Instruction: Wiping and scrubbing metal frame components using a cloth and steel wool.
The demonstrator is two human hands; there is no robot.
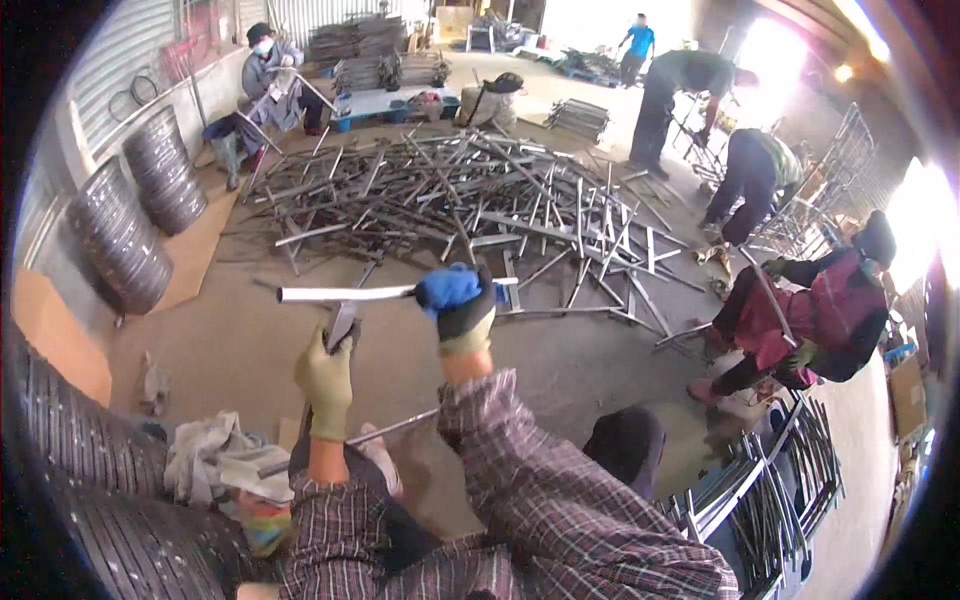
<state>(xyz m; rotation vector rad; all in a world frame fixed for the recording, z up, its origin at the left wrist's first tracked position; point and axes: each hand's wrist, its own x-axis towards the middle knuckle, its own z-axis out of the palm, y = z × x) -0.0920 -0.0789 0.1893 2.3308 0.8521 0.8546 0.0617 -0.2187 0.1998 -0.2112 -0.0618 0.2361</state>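
My left hand [328,385], in a pale yellow-green glove, is closed around the upright bar of a grey metal frame [342,322]. Across the top of that bar runs a bright metal tube [345,294]. My right hand [466,318], gloved too, grips the tube's right end with a blue cloth [452,287] bunched at the fingers. How the cloth sits on the tube is hidden by the hand. Lower down, a thin metal bar [400,427] slants beside my legs; whether it joins the frame cannot be told.
A heap of metal frames [420,190] covers the floor ahead. At right, a seated person [830,300] handles a bar, with stacked frames [770,490] nearer. Black wrapped rolls [120,240] and a grey cloth [225,455] are at left. Other people work farther back.
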